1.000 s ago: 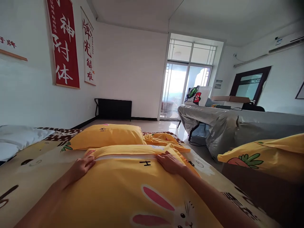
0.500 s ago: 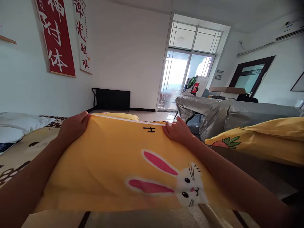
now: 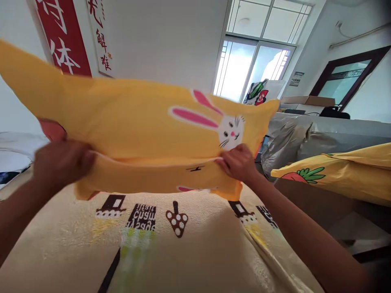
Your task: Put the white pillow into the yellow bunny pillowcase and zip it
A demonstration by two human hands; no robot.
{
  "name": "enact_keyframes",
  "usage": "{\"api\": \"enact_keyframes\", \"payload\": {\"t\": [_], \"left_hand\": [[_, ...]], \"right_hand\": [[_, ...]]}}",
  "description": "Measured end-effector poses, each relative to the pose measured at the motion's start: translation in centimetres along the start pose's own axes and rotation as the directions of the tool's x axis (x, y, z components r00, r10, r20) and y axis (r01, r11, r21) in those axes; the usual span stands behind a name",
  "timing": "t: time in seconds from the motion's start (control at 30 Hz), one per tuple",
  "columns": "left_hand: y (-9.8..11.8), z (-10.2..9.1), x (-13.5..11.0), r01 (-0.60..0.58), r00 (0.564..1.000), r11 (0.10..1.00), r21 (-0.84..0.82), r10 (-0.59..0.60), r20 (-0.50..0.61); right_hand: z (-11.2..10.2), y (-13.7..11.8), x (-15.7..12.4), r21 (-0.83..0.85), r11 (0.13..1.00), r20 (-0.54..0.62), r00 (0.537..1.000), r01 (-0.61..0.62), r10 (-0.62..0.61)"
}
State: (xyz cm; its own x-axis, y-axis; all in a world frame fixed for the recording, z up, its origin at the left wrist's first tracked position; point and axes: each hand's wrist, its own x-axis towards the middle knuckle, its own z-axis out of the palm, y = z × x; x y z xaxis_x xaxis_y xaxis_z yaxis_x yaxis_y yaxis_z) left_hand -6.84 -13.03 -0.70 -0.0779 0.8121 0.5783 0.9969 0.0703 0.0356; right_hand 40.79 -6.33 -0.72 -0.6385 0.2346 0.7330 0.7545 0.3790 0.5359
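A yellow pillowcase with a white rabbit print is stretched between my two hands, raised above a cream patterned blanket. My left hand is closed around its edge at the left, slightly blurred. On the right, my right hand grips the same edge just below the rabbit's face. Between the hands the white-trimmed edge sags a little, and a lower flap of the cloth hangs beneath it. The upper part billows upward, its left corner reaching the frame's left side. Whether anything is inside the cloth I cannot tell.
Another yellow piece of bedding with a carrot print lies on a cardboard box at the right. Behind it is furniture under silvery plastic sheeting. White bedding lies at the far left.
The pillowcase has swung up from hanging flat toward me and now billows above my hands. Both hands are still gripping its edge. The blanket beneath has come into view as the camera tilted.
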Motion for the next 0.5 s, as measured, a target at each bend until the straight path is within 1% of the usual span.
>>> {"api": "enact_keyframes", "payload": {"t": [0.03, 0.07, 0.1, 0.13, 0.17, 0.2, 0.23, 0.27, 0.3, 0.33, 0.37, 0.4, 0.43, 0.47, 0.5], "left_hand": [[0.2, 1.5, -0.8, -0.103, 0.988, 0.993, 0.060, 0.094, 0.124], [0.4, 3.0, -1.6, -0.239, 0.942, 0.967, 0.090, 0.208, 0.262], [0.6, 4.2, -2.3, -0.325, 0.901, 0.940, 0.102, 0.275, 0.336], [0.8, 5.1, -2.8, -0.376, 0.874, 0.920, 0.111, 0.313, 0.373], [1.0, 5.7, -3.1, -0.386, 0.873, 0.915, 0.119, 0.321, 0.367], [1.1, 6.0, -3.3, -0.377, 0.884, 0.917, 0.134, 0.313, 0.346], [1.1, 6.0, -3.3, -0.370, 0.891, 0.917, 0.149, 0.304, 0.338], [1.2, 5.7, -3.2, -0.369, 0.888, 0.916, 0.159, 0.296, 0.353], [1.2, 5.3, -3.0, -0.375, 0.876, 0.912, 0.165, 0.291, 0.385], [1.3, 4.8, -2.7, -0.382, 0.863, 0.909, 0.170, 0.285, 0.416], [1.5, 4.1, -2.5, -0.372, 0.862, 0.910, 0.182, 0.266, 0.432], [1.7, 3.3, -2.2, -0.342, 0.878, 0.918, 0.201, 0.236, 0.417], [2.0, 2.4, -1.9, -0.290, 0.910, 0.931, 0.223, 0.196, 0.365], [2.4, 1.4, -1.6, -0.221, 0.949, 0.946, 0.238, 0.153, 0.276], [2.8, 0.3, -1.2, -0.137, 0.982, 0.961, 0.239, 0.100, 0.163]], "right_hand": [[1.1, -0.8, -1.0, 0.059, 0.996, 0.114, 0.990, 0.072, -0.079], [2.0, -1.4, -1.8, 0.107, 0.989, 0.207, 0.970, 0.105, -0.125], [2.8, -1.9, -2.5, 0.139, 0.984, 0.277, 0.950, 0.110, -0.146], [3.5, -2.2, -3.0, 0.155, 0.982, 0.328, 0.933, 0.104, -0.150], [3.9, -2.5, -3.3, 0.160, 0.982, 0.372, 0.915, 0.100, -0.154], [4.2, -2.6, -3.4, 0.161, 0.981, 0.415, 0.895, 0.106, -0.164], [4.3, -2.7, -3.5, 0.159, 0.980, 0.456, 0.871, 0.120, -0.180], [4.2, -2.8, -3.4, 0.151, 0.979, 0.492, 0.848, 0.139, -0.197], [4.1, -2.9, -3.2, 0.136, 0.978, 0.518, 0.830, 0.155, -0.204], [3.8, -2.9, -3.0, 0.114, 0.980, 0.530, 0.824, 0.164, -0.199], [3.5, -2.9, -2.7, 0.083, 0.983, 0.524, 0.832, 0.162, -0.181], [3.0, -2.7, -2.3, 0.041, 0.989, 0.499, 0.854, 0.145, -0.146], [2.5, -2.4, -1.8, -0.007, 0.993, 0.453, 0.886, 0.114, -0.099], [1.9, -2.0, -1.1, -0.056, 0.996, 0.388, 0.920, 0.072, -0.044], [1.2, -1.4, -0.4, -0.100, 0.995, 0.311, 0.950, 0.022, 0.010]]}}
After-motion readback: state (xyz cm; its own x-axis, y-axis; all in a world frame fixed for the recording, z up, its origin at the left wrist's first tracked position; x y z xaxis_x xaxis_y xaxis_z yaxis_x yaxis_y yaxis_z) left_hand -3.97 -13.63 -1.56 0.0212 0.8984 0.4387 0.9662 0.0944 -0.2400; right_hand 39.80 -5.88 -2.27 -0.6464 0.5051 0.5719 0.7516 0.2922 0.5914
